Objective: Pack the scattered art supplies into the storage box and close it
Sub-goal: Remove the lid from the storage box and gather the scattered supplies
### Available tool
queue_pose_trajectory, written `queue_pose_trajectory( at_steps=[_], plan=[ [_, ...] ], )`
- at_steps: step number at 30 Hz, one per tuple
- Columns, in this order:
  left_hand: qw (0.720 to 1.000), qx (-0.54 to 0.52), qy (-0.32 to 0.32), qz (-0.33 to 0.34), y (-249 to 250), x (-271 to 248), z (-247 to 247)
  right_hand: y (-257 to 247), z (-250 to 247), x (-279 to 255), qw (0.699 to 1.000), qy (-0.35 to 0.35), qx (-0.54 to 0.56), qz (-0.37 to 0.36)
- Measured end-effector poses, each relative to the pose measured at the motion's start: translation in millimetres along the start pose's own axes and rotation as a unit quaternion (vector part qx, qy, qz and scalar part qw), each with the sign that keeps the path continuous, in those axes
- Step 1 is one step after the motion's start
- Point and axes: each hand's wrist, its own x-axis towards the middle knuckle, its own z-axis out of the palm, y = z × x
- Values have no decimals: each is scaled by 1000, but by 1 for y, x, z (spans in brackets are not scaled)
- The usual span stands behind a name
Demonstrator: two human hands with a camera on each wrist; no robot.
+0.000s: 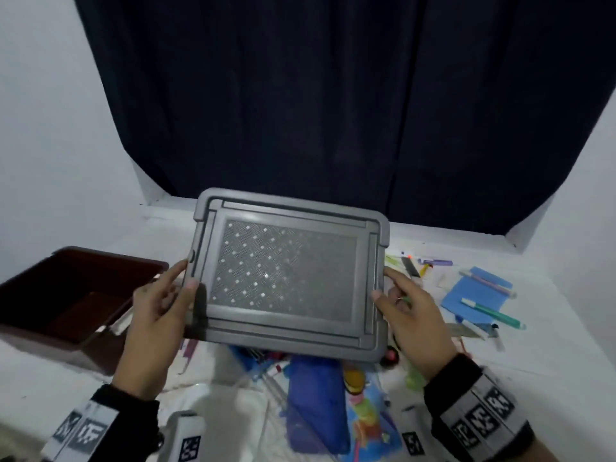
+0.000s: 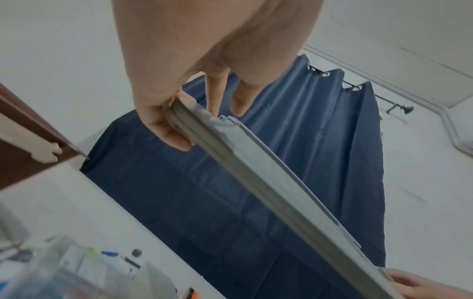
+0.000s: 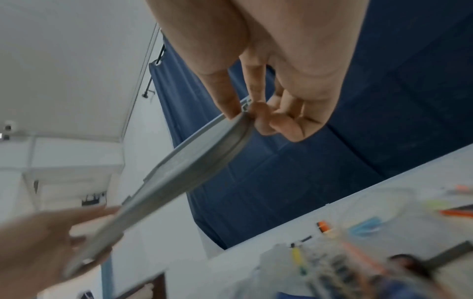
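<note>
A dark blue curtain (image 1: 333, 95) fills the wall ahead of you, hanging down to the back edge of the white counter (image 1: 550, 361). Over the counter you hold the grey lid (image 1: 286, 278) in the air, patterned top face toward you and tilted slightly. To your left, well apart from the lid, the brown storage box (image 1: 66, 295) stands open on the counter (its inside looks bare as far as the head view shows).

Your left hand (image 1: 156, 315) is clamped on the lid's left short edge, thumb on the top face and fingers wrapped behind the rim; the left wrist view shows the rim pinched between thumb and fingers (image 2: 176, 139). Your right hand (image 1: 410, 315) grips the right short edge the same way, thumb on top, fingers curled under.

Art supplies lie scattered across the counter. Below the lid's near edge a blue pouch (image 1: 316, 395) lies among blurred small items. To the right a blue sheet (image 1: 473, 295) carries a green pen (image 1: 493, 313) and a pinkish pen (image 1: 486, 281), with more markers beyond, near the curtain.
</note>
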Motion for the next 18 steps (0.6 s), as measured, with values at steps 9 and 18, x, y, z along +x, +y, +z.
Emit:
queue_pose_trajectory(
  at_steps=[9, 18],
  plan=[
    [998, -27, -59, -12, 15, 79, -120, -74, 127, 19, 989, 38, 140, 6],
    [963, -119, -183, -157, -7, 181, -219, -111, 226, 49, 982, 63, 173, 41]
  ],
)
